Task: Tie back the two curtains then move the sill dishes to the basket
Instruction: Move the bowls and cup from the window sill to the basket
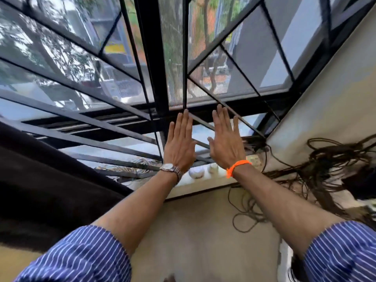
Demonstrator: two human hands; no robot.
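We hold our left hand [180, 145] and right hand [225, 143] flat, fingers straight, gripping nothing, before the window grille [154, 58]. Below the grille, two white dishes [196, 172] sit on the sill [203, 183].

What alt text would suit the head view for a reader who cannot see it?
The left hand and right hand are raised flat, fingers straight, before a black-barred window. Below them two small white dishes sit on the sill; a dark curtain hangs left, tangled cables right.

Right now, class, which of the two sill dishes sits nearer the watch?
The left dish, right beside the watch; the other dish sits further right, nearer the orange band.
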